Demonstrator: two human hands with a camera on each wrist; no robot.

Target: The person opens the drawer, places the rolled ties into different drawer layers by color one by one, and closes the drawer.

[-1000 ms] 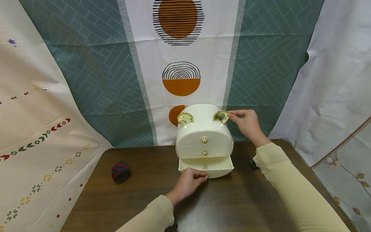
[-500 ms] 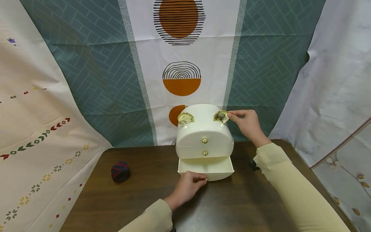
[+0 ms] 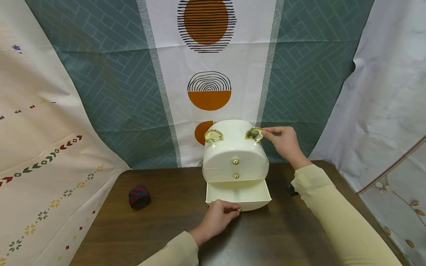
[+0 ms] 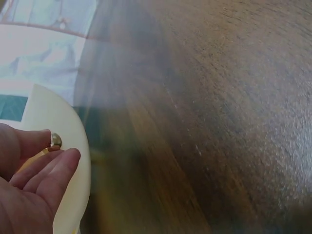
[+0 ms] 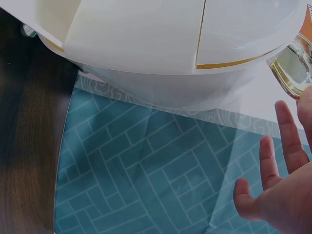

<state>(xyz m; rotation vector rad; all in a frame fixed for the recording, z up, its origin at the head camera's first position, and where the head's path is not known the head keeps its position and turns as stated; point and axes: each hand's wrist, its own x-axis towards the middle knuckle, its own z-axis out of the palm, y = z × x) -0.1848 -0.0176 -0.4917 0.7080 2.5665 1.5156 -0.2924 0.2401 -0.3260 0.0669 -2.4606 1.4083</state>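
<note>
A cream mini drawer cabinet (image 3: 217, 164), rounded and shaped like an alarm clock, stands at the back of the table. Its bottom drawer (image 3: 257, 205) is pulled out, and the bare inside shows in the head view. My left hand (image 3: 215, 220) pinches that drawer's small gold knob (image 4: 56, 140) between thumb and fingers. At the top right of the cabinet, my right hand (image 3: 284, 142) pinches the edge of a shiny gold bell-shaped ear (image 3: 253, 133). The right wrist view has the other fingers of this hand spread loosely beside the cabinet's side.
A small dark bundle with red and blue stripes (image 3: 139, 197) lies on the left of the brown wooden table (image 3: 166, 221). Behind the cabinet hangs a green and white patterned cloth (image 3: 139, 103). Pale curtains (image 3: 376, 111) flank the table.
The left hand has drawn the bottom drawer further out toward the person, so more of its inside shows. The right hand keeps its hold on the gold ear, and the cabinet stays put.
</note>
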